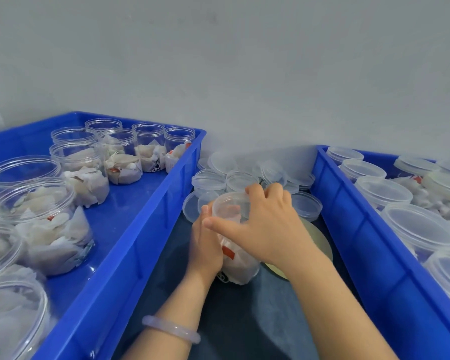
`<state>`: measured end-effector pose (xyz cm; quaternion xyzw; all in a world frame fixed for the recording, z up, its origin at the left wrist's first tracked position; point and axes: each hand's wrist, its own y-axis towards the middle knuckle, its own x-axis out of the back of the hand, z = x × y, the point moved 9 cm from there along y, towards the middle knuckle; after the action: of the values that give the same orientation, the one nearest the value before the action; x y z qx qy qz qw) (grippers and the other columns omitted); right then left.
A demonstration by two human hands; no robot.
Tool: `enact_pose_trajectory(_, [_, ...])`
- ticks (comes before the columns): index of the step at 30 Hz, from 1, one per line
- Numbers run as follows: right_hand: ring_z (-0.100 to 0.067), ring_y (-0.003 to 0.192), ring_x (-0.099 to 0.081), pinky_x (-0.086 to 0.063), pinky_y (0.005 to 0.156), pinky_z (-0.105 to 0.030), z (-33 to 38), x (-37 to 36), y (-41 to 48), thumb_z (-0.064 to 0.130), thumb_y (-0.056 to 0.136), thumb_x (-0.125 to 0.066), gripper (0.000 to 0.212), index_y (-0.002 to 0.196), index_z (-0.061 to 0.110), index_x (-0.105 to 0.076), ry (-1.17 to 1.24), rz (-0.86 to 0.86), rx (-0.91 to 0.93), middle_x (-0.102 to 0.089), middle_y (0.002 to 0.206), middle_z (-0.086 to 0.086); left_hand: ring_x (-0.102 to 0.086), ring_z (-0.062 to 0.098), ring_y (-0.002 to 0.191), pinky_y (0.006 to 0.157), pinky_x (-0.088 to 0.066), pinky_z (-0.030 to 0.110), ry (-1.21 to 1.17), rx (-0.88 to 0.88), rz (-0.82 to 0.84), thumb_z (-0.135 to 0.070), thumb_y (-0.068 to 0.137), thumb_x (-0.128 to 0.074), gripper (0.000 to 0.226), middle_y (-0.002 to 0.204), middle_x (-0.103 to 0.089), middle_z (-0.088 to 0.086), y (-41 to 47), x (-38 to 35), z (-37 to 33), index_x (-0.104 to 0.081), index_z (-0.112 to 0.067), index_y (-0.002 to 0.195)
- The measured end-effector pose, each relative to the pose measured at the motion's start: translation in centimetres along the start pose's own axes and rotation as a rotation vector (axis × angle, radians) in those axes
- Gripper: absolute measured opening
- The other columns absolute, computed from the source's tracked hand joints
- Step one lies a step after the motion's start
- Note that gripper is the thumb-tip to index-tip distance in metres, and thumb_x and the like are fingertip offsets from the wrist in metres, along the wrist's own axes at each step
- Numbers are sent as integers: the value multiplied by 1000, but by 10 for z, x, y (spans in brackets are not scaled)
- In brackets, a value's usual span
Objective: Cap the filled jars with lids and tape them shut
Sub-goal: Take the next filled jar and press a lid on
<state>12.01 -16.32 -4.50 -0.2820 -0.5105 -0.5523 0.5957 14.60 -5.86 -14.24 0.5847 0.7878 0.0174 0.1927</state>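
Centre frame, between two blue bins: filled jar point(240, 258) gripped at its side by left hand point(205, 245). Right hand point(268, 224) clamps clear lid point(230, 203) onto its mouth.

Pale bracelet point(170, 329) on wrist; grey wall point(244, 61) behind; dark tabletop point(244, 320).

Two blue crates point(151, 216) point(361, 229) hold clear jars point(151, 146) of white packets with red tags point(229, 252). Loose lids point(209, 181) are translucent; the bracelet point(170, 328) is pale lilac.
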Motion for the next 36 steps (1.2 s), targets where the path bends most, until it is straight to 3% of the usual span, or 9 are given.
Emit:
enact_pose_trajectory(3, [-19,146,4,-9,115,-33,7,-11,-4,68,80,-48,87,150,22,-21,54,157,145,-3,160,-4,-68,18,98,88,-51,33,-77,-26,-6,-45,95,-26,53,95,-75,3,-1,-2,-4,-73,-20,94])
enact_pose_trajectory(7, [-18,140,-14,-23,107,-30,3,-8,-4,44,82,-59,70,144,32,-31,86,244,207,-24,152,4,-69,9,86,79,-52,21,-32,-68,-31,-25,104,-19,53,85,-75,-5,-2,0,-8,-70,-19,92])
enact_pose_trajectory(13, [-22,115,-33,-32,90,-30,-2,1,0,78,60,-58,87,123,20,-42,1,-2,21,-35,109,0,-70,13,87,71,-52,19,31,-43,-27,-40,103,-23,53,86,-75,-1,-3,1,-8,-73,-25,89])
enact_pose_trajectory(15, [-25,126,-24,-26,102,-33,2,-3,0,78,63,-58,90,130,21,-40,6,37,86,-34,125,-6,-70,10,82,68,-51,17,48,-44,-28,-46,100,-30,48,84,-75,-5,-4,0,-12,-73,-30,85])
enact_pose_trajectory(18, [-21,145,6,-5,115,-39,11,-15,-4,55,78,-63,87,149,29,-20,43,196,219,1,160,-4,-68,14,85,72,-51,20,134,-51,-19,-26,101,-43,27,86,-74,-2,-6,3,-10,-69,-19,95])
enact_pose_trajectory(21, [-23,143,-9,-15,115,-37,15,-15,-2,36,81,-61,74,147,33,-27,28,162,270,-17,158,-3,-68,19,87,80,-51,34,54,-41,-29,-32,101,-35,37,84,-73,0,-5,3,-9,-68,-16,95])
enact_pose_trajectory(23, [-25,134,-22,-24,111,-35,12,-9,0,36,78,-64,70,142,33,-36,48,102,260,-30,149,1,-69,11,81,75,-52,25,33,-56,-45,-39,98,-24,51,80,-74,-3,-5,2,-13,-69,-14,92])
enact_pose_trajectory(30, [-18,110,-29,-31,96,-29,-1,-4,4,76,57,-69,91,131,31,-42,62,30,120,-38,117,3,-69,3,76,63,-49,15,122,-62,-22,-41,102,-18,59,81,-74,-10,-8,0,-17,-73,-43,82])
enact_pose_trajectory(36, [-21,144,-2,-17,113,-37,0,-17,1,64,75,-64,94,149,24,-22,146,192,159,-5,158,-2,-68,0,70,64,-52,15,80,-58,-47,-21,106,-21,64,73,-73,-12,-9,0,-20,-73,-44,78])
